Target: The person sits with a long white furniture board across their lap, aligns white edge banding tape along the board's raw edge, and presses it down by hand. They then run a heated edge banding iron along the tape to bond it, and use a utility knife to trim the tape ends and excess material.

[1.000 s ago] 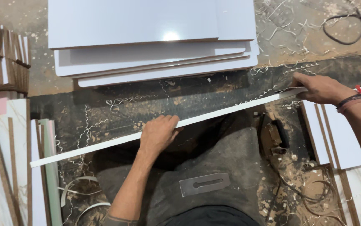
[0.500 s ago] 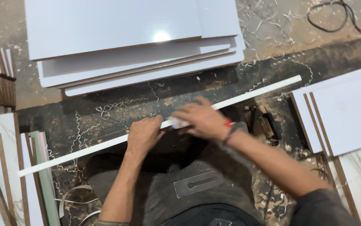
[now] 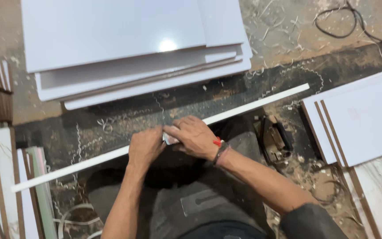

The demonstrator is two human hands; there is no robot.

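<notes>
Your left hand (image 3: pixel 144 148) and right hand (image 3: pixel 193 135) pinch the long white strip (image 3: pixel 253 104) mid-length, near the stacked white boards (image 3: pixel 111 35) on the far side.

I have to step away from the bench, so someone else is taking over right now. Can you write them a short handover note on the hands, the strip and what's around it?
Left hand: resting on the long white strip, fingers pressing it down near its middle.
Right hand: close beside the left, closed over the strip and a small pale object that I cannot make out.
The strip lies slantwise across the dark, shaving-strewn floor.
Stack of white panels lies beyond it; more white panels lie to the right, and a dark hand tool is just right of the hands.
Done or left: the picture does not show how much of the strip has been worked.
</notes>
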